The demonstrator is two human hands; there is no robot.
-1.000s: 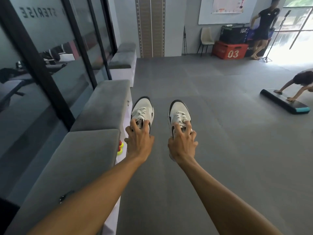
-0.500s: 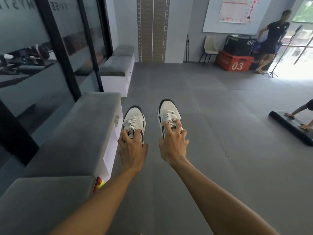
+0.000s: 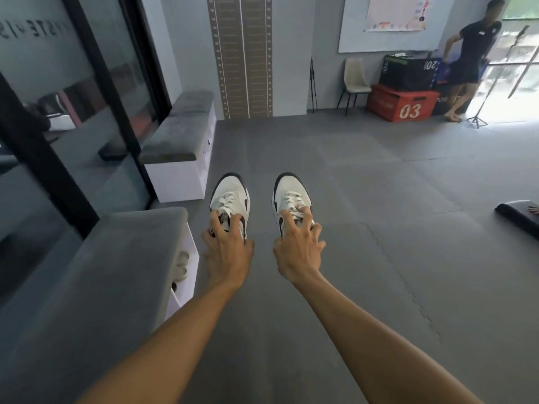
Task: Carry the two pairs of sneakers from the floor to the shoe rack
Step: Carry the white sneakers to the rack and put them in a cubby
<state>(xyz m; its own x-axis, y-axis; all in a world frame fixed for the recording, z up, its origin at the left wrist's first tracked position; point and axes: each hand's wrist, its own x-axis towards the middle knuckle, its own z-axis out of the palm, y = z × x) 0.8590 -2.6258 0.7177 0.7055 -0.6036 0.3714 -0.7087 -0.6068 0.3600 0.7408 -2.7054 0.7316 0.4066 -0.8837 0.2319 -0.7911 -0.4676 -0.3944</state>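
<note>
- Grey floor mats (image 3: 379,228) stretch ahead of me to the far wall, with a glass partition (image 3: 73,83) on my left and grey-cushioned white benches along it.
- Since a second ago I have walked forward: the near bench (image 3: 116,258) has slid back toward me, the second bench (image 3: 180,141) now sits closer, and the red box looks larger.
- My left hand (image 3: 230,252) grips the left sneaker (image 3: 230,196) at its laces and collar, fingers curled round it, just as before.
- My right hand (image 3: 297,252) is clamped on the right sneaker (image 3: 291,196) the same way, fingers hooked over the tongue.
- Both sneakers are white with black trim, held in the air over the floor, toes pointing away from me, side by side and apart.
- White shoes (image 3: 180,266) show in an open compartment of the near bench.
- Readable writing: a red box (image 3: 402,106) is marked "03"; the black box (image 3: 408,74) on top of it carries numbers I read as "20", seen turned.
- Frosted lettering on the glass is reversed and I cannot read it whole.
- A tall ruled strip (image 3: 240,53) runs up the far wall; its marks are too small to read.
- A poster (image 3: 396,13) hangs on a white board, its text blurred.
- A person in black (image 3: 472,53) stands by the boxes near a bright window.
</note>
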